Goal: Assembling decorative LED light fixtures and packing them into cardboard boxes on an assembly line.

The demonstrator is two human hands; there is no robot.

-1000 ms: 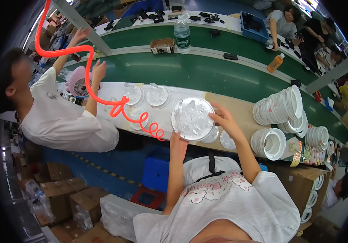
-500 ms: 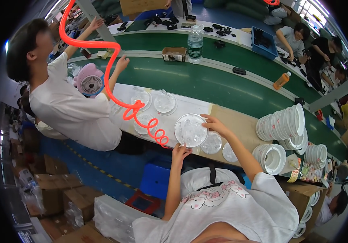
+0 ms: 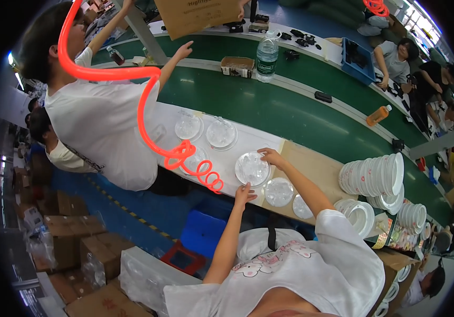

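Observation:
A clear round plastic plate [image 3: 252, 169] lies low over the white table top [image 3: 248, 140]. My left hand [image 3: 245, 193] grips its near rim and my right hand [image 3: 271, 157] its far rim. Two more clear plates [image 3: 279, 191] [image 3: 302, 207] rest just to the right on the brown board [image 3: 322, 169]. Other clear plates [image 3: 221, 133] [image 3: 188, 127] sit further left on the white top.
A co-worker in a white shirt [image 3: 100, 121] stands at the left, under a coiled orange hose [image 3: 184, 156]. Stacks of white plates [image 3: 375, 177] [image 3: 359, 214] stand at the right. Beyond runs a green conveyor belt [image 3: 269, 105] with a water bottle [image 3: 266, 55]. A blue crate [image 3: 203, 232] and cardboard boxes [image 3: 73, 238] sit below.
Both my hands have lowered the clear plate from in front of me down to the table. The co-worker at the left has stood up and reached forward.

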